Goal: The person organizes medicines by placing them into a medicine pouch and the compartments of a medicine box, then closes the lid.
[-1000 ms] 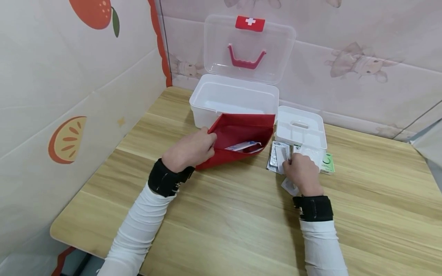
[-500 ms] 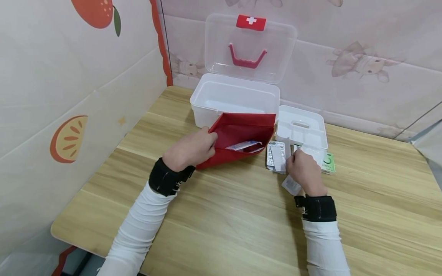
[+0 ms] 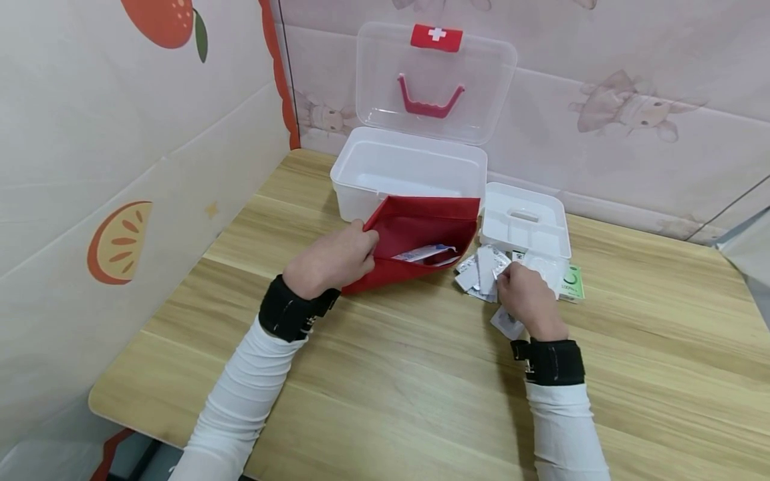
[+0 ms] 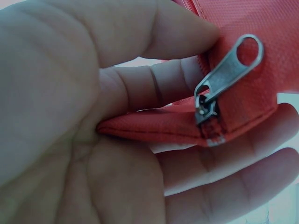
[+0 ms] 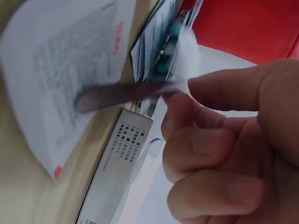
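Note:
My left hand (image 3: pixel 331 260) grips the side edge of a red zippered pouch (image 3: pixel 421 207), whose mouth gapes. In the left wrist view the metal zipper pull (image 4: pixel 233 67) hangs near my fingers. Inside the pouch lies a white-and-blue packet (image 3: pixel 424 253). My right hand (image 3: pixel 529 297) is low over the table, beside a fanned cluster of small silvery and white packets (image 3: pixel 479 274). In the right wrist view thumb and index pinch a narrow dark strip (image 5: pixel 112 97) with a rounded end, too blurred to tell its kind. A white printed sachet (image 5: pixel 70 70) lies below.
Behind the pouch stands a clear box (image 3: pixel 361 194) with its lid (image 3: pixel 385 87) up against the wall. A white compartment tray (image 3: pixel 523 200) sits right of it. A green-and-white carton (image 3: pixel 572 284) lies beyond my right hand.
The packets beside my right hand have shifted left and fanned out. My right hand has moved only slightly; the left hand and the pouch stay in place.

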`<action>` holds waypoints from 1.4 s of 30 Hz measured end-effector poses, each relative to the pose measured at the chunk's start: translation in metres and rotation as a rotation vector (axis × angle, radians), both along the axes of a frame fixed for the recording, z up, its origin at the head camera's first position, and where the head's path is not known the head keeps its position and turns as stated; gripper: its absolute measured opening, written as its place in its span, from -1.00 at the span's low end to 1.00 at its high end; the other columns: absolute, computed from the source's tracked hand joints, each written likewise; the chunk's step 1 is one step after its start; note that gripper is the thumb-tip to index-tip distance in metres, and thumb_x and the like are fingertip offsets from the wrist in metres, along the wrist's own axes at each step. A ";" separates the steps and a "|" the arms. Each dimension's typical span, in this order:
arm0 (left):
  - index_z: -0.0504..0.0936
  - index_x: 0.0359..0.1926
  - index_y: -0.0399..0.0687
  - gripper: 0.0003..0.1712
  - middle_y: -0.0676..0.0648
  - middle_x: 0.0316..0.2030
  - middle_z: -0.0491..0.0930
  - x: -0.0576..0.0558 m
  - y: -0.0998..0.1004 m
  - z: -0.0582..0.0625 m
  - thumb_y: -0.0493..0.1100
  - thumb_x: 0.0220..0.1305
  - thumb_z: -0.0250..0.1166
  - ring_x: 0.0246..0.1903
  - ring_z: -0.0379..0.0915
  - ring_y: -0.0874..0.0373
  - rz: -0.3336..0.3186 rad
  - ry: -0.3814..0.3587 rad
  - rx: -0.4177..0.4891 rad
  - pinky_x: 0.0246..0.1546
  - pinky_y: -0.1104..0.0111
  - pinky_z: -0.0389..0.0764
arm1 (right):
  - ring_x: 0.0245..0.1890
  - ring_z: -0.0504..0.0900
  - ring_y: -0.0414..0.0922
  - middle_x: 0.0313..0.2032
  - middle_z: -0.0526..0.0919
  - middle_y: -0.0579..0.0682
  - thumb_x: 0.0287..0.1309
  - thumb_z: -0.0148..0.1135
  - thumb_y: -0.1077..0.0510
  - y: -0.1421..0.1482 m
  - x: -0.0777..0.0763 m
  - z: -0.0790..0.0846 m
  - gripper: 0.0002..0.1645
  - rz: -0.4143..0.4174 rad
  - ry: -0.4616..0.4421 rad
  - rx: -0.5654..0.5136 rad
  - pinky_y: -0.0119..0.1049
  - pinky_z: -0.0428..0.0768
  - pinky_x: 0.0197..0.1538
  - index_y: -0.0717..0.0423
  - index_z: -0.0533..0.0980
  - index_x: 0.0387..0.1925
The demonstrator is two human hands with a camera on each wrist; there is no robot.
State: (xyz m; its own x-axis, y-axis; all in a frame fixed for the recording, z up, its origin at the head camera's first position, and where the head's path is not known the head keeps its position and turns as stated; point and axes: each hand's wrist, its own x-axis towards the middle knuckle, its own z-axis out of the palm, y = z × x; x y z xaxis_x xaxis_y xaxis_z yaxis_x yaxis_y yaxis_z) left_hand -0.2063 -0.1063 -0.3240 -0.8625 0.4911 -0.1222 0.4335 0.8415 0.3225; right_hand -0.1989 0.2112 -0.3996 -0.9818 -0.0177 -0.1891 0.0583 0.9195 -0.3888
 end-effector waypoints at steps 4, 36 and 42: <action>0.52 -0.19 -0.26 -0.89 -0.21 -0.27 0.47 0.000 0.000 0.000 -0.30 0.32 0.14 -0.43 0.49 0.03 -0.008 0.003 -0.007 -0.44 0.38 0.58 | -0.42 0.56 -0.02 -0.28 0.62 0.21 0.43 -0.02 0.11 -0.002 0.001 0.000 -0.60 -0.005 0.028 -0.004 -0.27 0.48 -0.46 0.41 0.52 -0.05; 0.52 -0.19 -0.24 -0.91 -0.19 -0.25 0.47 0.000 -0.001 0.000 -0.30 0.32 0.15 -0.39 0.49 0.03 -0.003 -0.001 0.001 -0.41 0.37 0.57 | -0.60 0.47 -0.07 -0.61 0.48 0.02 0.15 0.21 0.15 -0.011 0.002 -0.005 -0.77 0.019 0.039 0.069 -0.28 0.37 -0.60 0.24 0.54 -0.50; 0.52 -0.15 -0.25 -0.87 -0.20 -0.21 0.48 0.001 -0.001 0.000 -0.29 0.32 0.17 -0.36 0.50 0.02 0.005 -0.011 0.001 -0.38 0.36 0.60 | -0.58 0.48 -0.04 -0.57 0.50 0.08 0.13 0.29 0.12 -0.011 0.002 -0.006 -0.72 0.009 0.073 0.068 -0.25 0.37 -0.60 0.30 0.48 -0.37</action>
State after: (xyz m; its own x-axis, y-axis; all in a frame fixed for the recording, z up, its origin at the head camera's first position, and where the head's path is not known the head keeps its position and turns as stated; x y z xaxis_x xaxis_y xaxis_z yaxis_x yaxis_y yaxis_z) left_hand -0.2057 -0.1074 -0.3237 -0.8637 0.4865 -0.1317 0.4251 0.8436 0.3281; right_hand -0.1965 0.2002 -0.4056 -0.9928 -0.0158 -0.1184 0.0242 0.9441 -0.3288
